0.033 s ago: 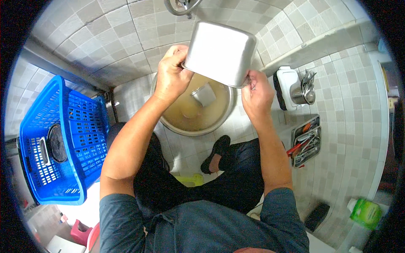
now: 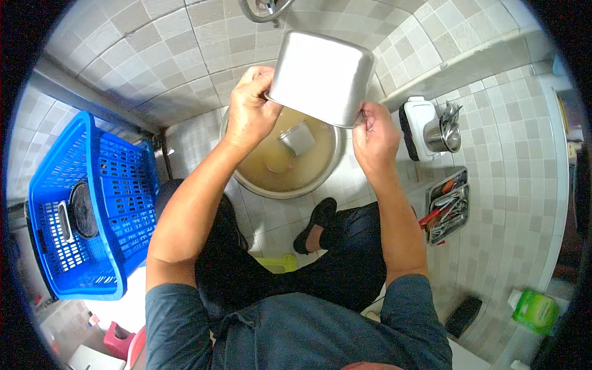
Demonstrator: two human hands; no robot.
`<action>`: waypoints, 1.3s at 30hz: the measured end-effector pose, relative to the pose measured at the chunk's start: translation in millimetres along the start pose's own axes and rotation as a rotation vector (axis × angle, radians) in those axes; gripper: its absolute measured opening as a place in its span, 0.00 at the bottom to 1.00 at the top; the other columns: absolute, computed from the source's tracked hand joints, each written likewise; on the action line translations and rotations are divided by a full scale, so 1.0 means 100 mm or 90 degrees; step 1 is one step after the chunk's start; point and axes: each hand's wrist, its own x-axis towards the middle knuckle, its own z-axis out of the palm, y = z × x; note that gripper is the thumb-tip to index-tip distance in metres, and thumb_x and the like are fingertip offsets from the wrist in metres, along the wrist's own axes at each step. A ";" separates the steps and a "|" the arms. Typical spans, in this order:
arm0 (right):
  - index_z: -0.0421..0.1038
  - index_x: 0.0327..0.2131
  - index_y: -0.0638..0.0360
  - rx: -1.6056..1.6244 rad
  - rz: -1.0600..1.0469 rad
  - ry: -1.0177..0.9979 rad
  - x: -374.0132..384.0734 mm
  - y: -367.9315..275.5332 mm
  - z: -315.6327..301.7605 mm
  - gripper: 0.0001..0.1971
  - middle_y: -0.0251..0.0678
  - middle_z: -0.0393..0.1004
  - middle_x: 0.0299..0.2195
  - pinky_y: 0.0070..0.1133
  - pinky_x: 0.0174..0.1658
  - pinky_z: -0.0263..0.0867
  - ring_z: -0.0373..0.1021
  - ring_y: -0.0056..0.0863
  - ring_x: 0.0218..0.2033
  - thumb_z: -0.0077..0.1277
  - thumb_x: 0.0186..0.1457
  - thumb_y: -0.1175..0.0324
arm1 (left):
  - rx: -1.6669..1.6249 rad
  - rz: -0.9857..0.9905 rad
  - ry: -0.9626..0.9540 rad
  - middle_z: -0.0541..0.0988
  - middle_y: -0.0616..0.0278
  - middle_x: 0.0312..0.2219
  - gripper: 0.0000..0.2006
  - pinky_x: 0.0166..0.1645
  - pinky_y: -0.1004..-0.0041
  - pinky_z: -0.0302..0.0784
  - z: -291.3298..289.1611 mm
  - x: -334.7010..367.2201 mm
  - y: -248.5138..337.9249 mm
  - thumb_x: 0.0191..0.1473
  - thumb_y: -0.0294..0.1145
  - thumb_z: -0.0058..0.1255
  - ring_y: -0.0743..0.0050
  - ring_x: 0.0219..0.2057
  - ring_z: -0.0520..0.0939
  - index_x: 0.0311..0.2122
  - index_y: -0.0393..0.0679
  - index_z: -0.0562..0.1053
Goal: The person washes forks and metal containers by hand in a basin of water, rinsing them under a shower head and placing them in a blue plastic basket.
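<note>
Between my two hands, above a wide round metal basin, hangs a rectangular stainless-steel pan. It is tilted, with its smooth metal face toward me. My left hand grips the pan's rim at its left corner, thumb and fingers closed on it. At the lower right corner, my right hand pinches the same rim. Cloudy yellowish water fills the basin, and a smaller metal container lies partly under it. A round pale shape shows dimly in the water; its kind I cannot make out.
A blue plastic basket stands at left with a dark round item inside. Along the right are a white container, a metal cup of cutlery, trays of utensils and a green bottle. A hose hangs on the far wall.
</note>
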 end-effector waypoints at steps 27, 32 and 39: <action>0.71 0.33 0.57 0.024 -0.057 -0.008 0.08 -0.16 -0.07 0.06 0.37 0.77 0.29 0.34 0.30 0.67 0.73 0.39 0.26 0.55 0.49 0.75 | -0.172 -0.282 -0.021 0.75 0.65 0.24 0.05 0.32 0.74 0.79 0.07 -0.09 -0.09 0.52 0.19 0.51 0.73 0.26 0.81 0.34 0.35 0.77; 0.70 0.37 0.59 0.053 -0.011 -0.026 0.06 -0.18 -0.04 0.10 0.38 0.75 0.29 0.32 0.35 0.69 0.72 0.40 0.28 0.57 0.50 0.72 | -0.321 -0.459 0.048 0.80 0.48 0.29 0.08 0.36 0.65 0.84 0.15 -0.07 -0.11 0.56 0.20 0.43 0.60 0.28 0.84 0.39 0.28 0.72; 0.68 0.41 0.66 0.127 -0.011 -0.339 -0.10 -0.35 -0.10 0.16 0.53 0.66 0.48 0.37 0.54 0.62 0.64 0.54 0.51 0.55 0.52 0.65 | -0.390 -0.563 0.159 0.80 0.46 0.27 0.06 0.34 0.68 0.84 0.08 -0.01 -0.20 0.55 0.20 0.46 0.63 0.26 0.83 0.36 0.28 0.72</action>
